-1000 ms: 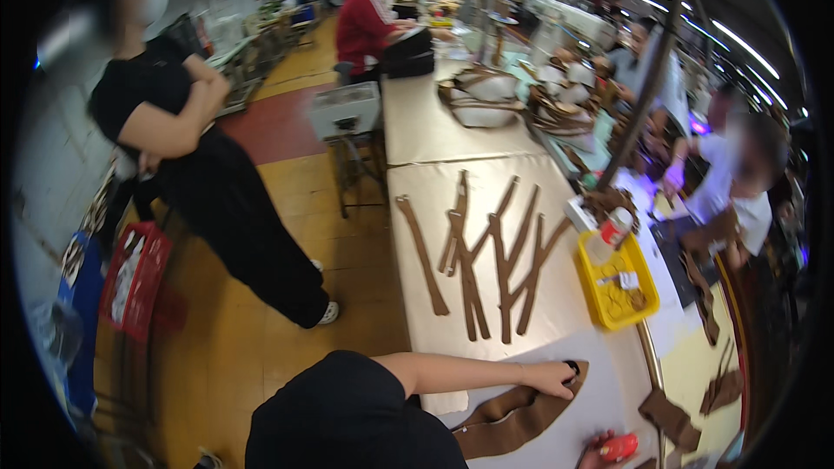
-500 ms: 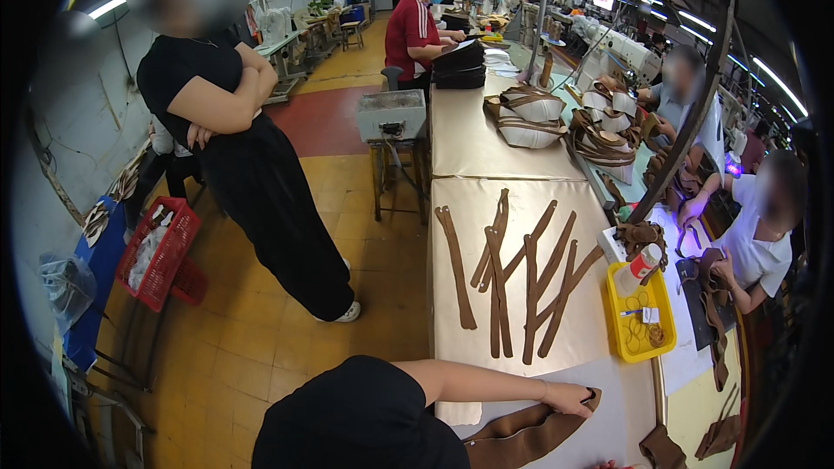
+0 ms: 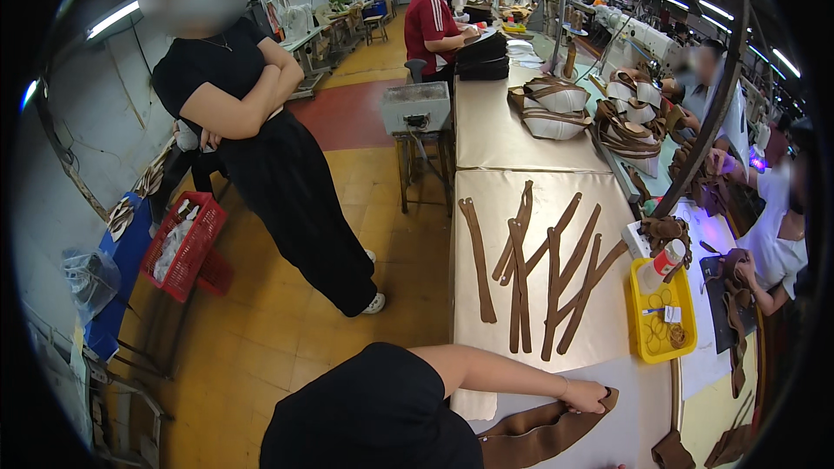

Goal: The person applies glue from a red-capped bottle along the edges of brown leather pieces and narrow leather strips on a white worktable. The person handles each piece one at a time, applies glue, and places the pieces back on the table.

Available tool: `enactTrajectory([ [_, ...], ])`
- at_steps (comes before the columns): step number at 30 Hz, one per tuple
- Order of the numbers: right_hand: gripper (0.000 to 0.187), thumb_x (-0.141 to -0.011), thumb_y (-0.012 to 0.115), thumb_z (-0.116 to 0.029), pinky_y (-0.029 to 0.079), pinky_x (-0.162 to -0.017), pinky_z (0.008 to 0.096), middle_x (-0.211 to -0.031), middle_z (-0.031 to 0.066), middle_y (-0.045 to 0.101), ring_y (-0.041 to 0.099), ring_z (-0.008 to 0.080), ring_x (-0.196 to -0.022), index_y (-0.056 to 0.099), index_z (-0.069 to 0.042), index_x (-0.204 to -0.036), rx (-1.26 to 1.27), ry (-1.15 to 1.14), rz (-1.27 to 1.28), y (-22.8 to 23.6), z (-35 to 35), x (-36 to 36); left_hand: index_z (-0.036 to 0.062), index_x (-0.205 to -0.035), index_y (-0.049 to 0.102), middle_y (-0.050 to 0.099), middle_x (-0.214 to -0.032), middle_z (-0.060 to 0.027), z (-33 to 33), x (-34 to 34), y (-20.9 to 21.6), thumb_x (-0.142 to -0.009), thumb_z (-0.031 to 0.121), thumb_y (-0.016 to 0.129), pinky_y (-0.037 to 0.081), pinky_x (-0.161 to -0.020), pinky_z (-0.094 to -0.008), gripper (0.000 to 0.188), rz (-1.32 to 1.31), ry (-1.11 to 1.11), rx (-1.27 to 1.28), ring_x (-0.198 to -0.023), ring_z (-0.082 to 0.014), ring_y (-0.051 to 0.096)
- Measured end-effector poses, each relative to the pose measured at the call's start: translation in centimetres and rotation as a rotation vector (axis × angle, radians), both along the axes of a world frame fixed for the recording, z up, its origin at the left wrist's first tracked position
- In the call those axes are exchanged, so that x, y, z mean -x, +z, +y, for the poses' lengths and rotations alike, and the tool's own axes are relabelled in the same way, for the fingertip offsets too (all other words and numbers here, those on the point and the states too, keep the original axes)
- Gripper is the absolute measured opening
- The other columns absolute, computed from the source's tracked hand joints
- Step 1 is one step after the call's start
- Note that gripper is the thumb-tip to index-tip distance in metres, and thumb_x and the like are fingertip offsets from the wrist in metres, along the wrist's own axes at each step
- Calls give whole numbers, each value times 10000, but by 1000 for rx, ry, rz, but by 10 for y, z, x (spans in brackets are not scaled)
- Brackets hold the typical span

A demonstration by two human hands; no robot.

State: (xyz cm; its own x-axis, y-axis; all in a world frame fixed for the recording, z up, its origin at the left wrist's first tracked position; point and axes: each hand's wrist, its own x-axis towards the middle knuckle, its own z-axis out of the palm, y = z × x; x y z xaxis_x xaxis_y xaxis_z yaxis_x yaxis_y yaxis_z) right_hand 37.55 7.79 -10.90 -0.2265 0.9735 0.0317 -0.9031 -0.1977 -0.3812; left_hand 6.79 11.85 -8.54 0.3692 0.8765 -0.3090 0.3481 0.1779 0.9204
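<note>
My left hand (image 3: 585,395) reaches across from the lower left, its fingers closed on the pointed far end of a long brown fabric piece (image 3: 543,436). A small dark spot shows at the fingertips there. The piece lies on a grey sheet (image 3: 638,399) on the table, with a wavy seam or edge along its length; its near end is hidden by my black sleeve (image 3: 365,408). Only a speck of my right hand (image 3: 621,466) shows at the lower edge, its fingers out of sight. Beyond, several narrow brown strips (image 3: 479,265) lie loosely crossed on the table.
A yellow tray (image 3: 638,321) with a bottle and rubber bands stands on the right. White-and-brown bundles (image 3: 556,113) are stacked farther back. Co-workers sit along the right side; a person in black (image 3: 287,182) stands to the left, near a red basket (image 3: 184,247).
The whole view has shifted, so the scene sits further right in the picture. My left hand stays at the pointed end of the brown piece. The co-worker at right has leaned slightly.
</note>
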Motion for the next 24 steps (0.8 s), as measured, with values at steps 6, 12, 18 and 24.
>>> enactTrajectory([
  [6, 472, -827, 483, -624, 466, -761, 448, -806, 47, 584, 560, 293, -808, 544, -156, -835, 81, -111, -76, 16, -5, 11, -38, -808, 478, 524, -541, -122, 0, -1, 0, -862, 227, 518, 410, -361, -352, 274, -1, -5, -11, -385, -217, 515],
  [12, 446, -844, 484, -588, 474, -751, 422, -671, -12, 532, 555, 213, -716, 501, -164, -710, 39, -109, -162, 30, -8, 17, -36, -813, 474, 524, -530, -111, -2, 1, 2, -847, 222, 534, 404, -348, -341, 268, 23, -34, -14, -386, -208, 519],
  [18, 448, -845, 479, -591, 467, -753, 421, -667, -14, 528, 559, 215, -733, 502, -165, -709, 51, -107, -129, 25, -2, 11, -50, -801, 474, 540, -526, -121, -2, 1, 2, -822, 200, 538, 413, -343, -330, 259, 11, -44, -10, -385, -213, 528],
  [24, 447, -844, 471, -599, 458, -757, 434, -693, 0, 548, 555, 251, -773, 518, -166, -746, 199, -185, -242, 29, -4, 17, -41, -753, 467, 531, -500, -123, -1, 1, -1, -816, 201, 537, 408, -328, -332, 260, -3, -30, -36, -365, -218, 518],
])
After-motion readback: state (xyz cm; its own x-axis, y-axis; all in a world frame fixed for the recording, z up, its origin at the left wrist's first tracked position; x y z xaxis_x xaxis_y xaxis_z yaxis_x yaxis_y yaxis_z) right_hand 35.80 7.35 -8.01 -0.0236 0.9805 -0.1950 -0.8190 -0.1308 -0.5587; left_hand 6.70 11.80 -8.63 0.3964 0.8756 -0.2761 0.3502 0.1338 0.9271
